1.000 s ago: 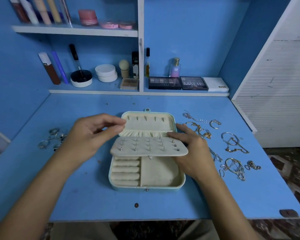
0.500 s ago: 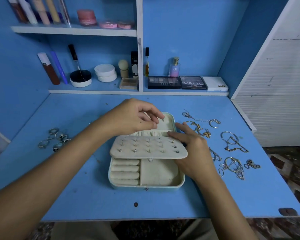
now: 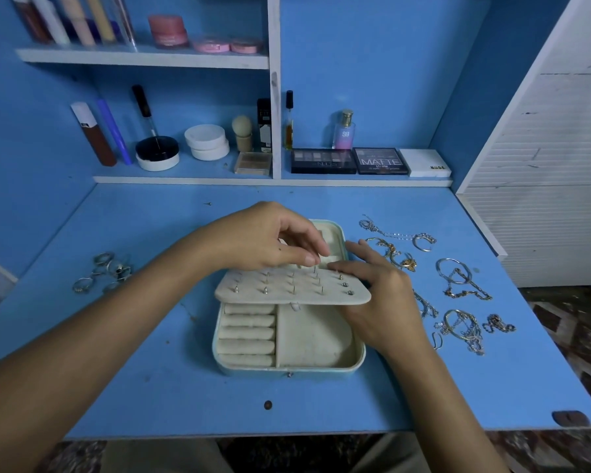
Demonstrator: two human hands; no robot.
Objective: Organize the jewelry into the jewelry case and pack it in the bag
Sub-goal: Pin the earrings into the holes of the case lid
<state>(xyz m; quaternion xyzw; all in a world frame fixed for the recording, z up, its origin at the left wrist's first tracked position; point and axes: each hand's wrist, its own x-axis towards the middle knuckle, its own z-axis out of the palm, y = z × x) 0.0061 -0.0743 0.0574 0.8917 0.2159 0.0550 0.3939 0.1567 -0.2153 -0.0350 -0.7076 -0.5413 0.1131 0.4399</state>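
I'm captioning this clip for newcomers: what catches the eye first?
The open jewelry case at the middle of the blue desk, both hands on its earring panel. Tangled chains and bangles lie to its right, rings to its left.

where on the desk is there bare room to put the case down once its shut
Bare desk lies between the jewelry case and the front edge, and at the back between the case and the shelf. The left side holds a small cluster of rings; the right side is crowded with chains and bracelets.
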